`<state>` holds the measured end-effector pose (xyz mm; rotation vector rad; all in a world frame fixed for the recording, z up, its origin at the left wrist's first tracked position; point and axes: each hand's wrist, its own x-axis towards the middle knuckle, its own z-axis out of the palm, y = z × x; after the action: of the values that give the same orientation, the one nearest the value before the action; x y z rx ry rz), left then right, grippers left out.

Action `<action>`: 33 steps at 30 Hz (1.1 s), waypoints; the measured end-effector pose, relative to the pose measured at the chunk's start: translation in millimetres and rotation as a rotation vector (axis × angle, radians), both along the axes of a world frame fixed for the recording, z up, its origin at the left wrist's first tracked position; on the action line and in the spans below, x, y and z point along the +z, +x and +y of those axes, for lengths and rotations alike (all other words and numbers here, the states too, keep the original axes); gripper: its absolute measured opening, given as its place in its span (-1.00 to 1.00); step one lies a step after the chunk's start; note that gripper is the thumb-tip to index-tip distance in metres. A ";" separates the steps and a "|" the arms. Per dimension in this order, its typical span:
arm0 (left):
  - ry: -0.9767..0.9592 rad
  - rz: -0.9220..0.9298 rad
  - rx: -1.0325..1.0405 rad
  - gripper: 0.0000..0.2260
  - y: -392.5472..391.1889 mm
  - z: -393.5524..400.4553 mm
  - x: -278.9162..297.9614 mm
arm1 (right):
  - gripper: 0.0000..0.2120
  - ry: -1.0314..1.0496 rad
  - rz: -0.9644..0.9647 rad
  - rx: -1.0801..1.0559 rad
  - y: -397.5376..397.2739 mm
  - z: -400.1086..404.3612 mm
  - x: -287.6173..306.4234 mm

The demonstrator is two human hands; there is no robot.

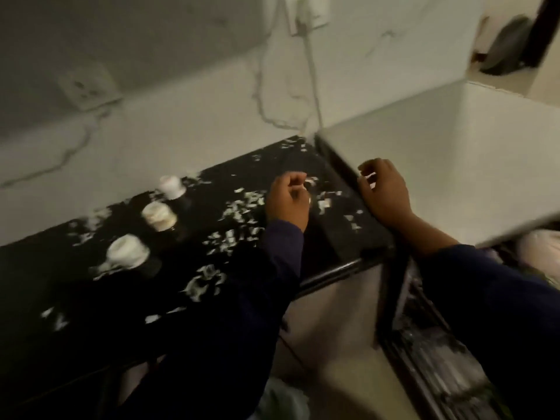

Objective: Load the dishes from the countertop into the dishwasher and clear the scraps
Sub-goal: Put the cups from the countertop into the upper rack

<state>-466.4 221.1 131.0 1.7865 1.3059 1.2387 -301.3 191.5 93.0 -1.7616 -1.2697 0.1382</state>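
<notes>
Black countertop (45, 283) strewn with white scraps (233, 209), three white cups (128, 250) in a row; left hand (288, 201) pinching scraps, right hand (383, 195) loosely curled, empty, at white dishwasher (439, 165) edge.

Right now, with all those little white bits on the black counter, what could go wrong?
The left hand is gathering scraps near the counter's front edge, so some may fall to the floor. Three small white cups stand among the scraps on the counter; a wide sweep could knock one over. The picture is blurry, so small bits might get missed.
</notes>
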 end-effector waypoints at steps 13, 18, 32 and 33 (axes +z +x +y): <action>-0.037 -0.053 0.563 -0.78 -304.0 80.7 16.5 | -0.53 -0.172 -0.098 0.570 -307.8 126.8 25.2; -0.087 -0.028 0.686 -0.77 -352.1 89.7 12.6 | -0.36 -0.332 -0.201 0.725 -365.8 159.7 16.9; -0.181 -0.003 0.850 -0.77 -398.1 106.7 -10.6 | -0.16 -0.666 -0.367 1.027 -453.7 244.0 -33.2; -0.187 -0.004 0.852 -0.78 -397.6 106.0 -12.0 | -0.19 -0.636 -0.347 1.026 -453.4 243.8 -35.2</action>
<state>-864.1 327.1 119.0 1.0943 2.2098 1.4519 -754.7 435.3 57.8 -1.4593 -2.4979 0.9301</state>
